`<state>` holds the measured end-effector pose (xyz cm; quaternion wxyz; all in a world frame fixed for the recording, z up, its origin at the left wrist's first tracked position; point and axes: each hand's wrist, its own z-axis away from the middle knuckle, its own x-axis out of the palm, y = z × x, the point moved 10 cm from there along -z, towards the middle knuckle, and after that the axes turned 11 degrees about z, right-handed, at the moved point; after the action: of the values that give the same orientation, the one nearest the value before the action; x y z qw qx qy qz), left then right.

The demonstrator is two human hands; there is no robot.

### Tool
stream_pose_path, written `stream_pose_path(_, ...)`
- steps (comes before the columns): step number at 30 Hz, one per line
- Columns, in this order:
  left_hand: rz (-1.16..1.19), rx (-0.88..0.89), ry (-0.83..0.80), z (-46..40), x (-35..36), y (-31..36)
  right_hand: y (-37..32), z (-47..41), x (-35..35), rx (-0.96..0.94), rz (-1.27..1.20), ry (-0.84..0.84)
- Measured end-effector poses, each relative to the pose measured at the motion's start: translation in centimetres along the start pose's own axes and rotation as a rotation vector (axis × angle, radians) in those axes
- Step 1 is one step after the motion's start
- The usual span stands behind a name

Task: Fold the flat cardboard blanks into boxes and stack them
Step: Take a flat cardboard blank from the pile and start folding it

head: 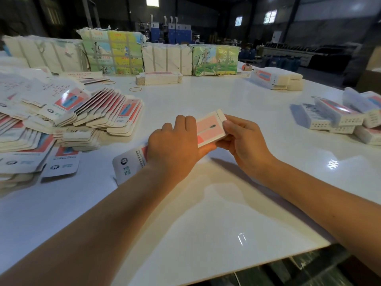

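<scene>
A pink-and-white cardboard blank (208, 129), partly raised into a box shape, lies across the middle of the white table (206, 203). My left hand (175, 145) grips its middle from above, thumb under the near side. My right hand (241, 137) pinches the right end, fingertips on the small end flap. The blank's white hang-tab end (127, 164) sticks out to the left of my left wrist. A big fanned heap of flat blanks (68, 118) covers the table's left side. Folded boxes (342, 118) are stacked at the right edge.
Strapped bundles of printed sheets (115, 52) line the far side of the table. A small stack of blanks (158, 78) and more folded boxes (276, 78) sit in front of them. Rubber bands (135, 89) lie loose. The table's near edge runs at lower right.
</scene>
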<state>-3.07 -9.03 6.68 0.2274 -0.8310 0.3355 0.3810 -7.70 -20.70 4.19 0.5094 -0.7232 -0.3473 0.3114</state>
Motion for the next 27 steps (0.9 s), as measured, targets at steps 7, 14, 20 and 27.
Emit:
stream_pose_path(7,0.015,0.013,-0.022,0.0,0.3,0.1,0.7,-0.4,-0.5,0.032,-0.003,0.049)
stream_pose_path(14,-0.048,0.046,0.052,0.1,-0.3,1.0,-1.8,1.0,0.3,-0.203,0.350,0.075)
stream_pose_path(20,0.027,0.022,0.006,0.1,0.6,0.9,-2.3,1.8,1.4,-0.291,0.587,0.081)
stream_pose_path(27,-0.017,0.022,0.020,0.1,0.1,0.7,-2.0,1.4,1.7,-0.245,0.577,0.013)
